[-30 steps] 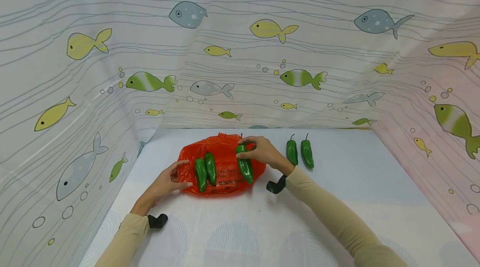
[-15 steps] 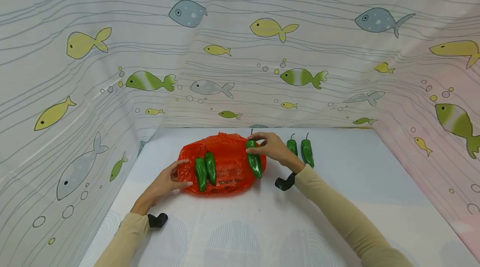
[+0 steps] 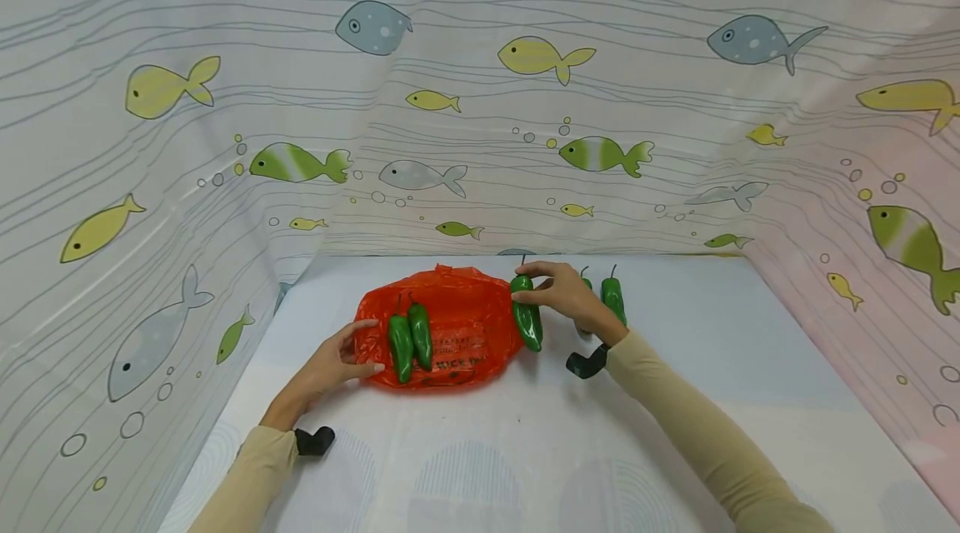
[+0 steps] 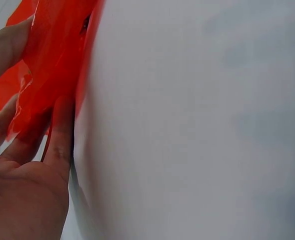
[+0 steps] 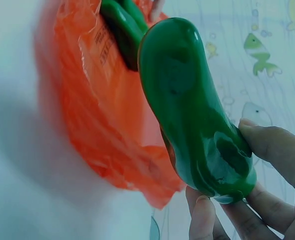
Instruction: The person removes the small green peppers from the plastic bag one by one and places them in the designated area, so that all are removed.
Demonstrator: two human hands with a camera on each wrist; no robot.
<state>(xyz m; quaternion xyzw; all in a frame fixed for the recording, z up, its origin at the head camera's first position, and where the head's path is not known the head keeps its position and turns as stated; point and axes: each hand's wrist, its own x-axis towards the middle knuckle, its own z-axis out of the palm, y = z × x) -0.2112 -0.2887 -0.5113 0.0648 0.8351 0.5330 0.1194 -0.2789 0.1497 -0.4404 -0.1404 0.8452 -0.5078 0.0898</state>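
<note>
A green chili pepper hangs stem up by the right edge of a red plastic bag. My right hand pinches it near the stem end between thumb and fingers; the right wrist view shows the glossy pepper tip up. Two more green peppers lie side by side on the left part of the bag. At the bag's left edge, my left hand holds the film. In the left wrist view, fingers show through the red film and the thumb lies outside it.
Beyond my right hand two green peppers lie on the white table, one partly hidden by the hand. A fish-patterned curtain encloses the back and sides.
My right hand has moved right with the pepper, from over the bag to its right edge. One pepper behind has become partly covered by the hand. The left hand has stayed in place.
</note>
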